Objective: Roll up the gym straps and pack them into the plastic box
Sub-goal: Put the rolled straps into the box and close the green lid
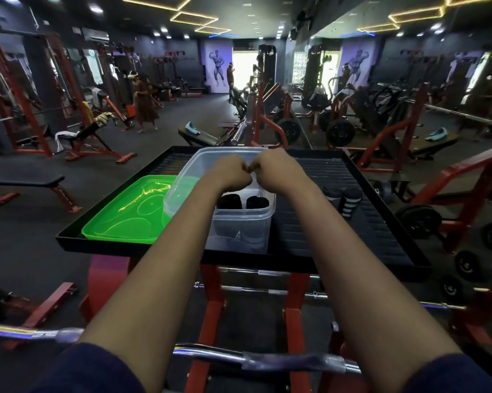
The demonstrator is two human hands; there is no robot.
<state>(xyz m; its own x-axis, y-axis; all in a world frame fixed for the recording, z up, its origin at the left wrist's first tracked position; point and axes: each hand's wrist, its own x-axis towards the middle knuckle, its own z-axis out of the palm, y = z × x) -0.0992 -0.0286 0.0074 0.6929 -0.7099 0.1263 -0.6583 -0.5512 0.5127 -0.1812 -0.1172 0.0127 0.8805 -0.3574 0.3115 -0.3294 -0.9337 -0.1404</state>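
Curled tight, our left hand (229, 173) and right hand (277, 170) meet knuckle to knuckle above the clear plastic box (239, 231). We cannot tell whether they pinch anything, as the fingers hide it. Seen from the head camera, two black rolled straps (230, 202) sit in the box's near end, partly behind our forearms. Two white-banded rolls (351, 201) rest on the black tray (338, 239), just right of the box. At left a green lid (125, 217) lies under the box's edge. A chrome bar (267, 360) crosses the foreground.

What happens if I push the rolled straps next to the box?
The rolled straps are round, so they may roll, though the ridged tray could slow them. They look like soft cloth, probably light and squashy.
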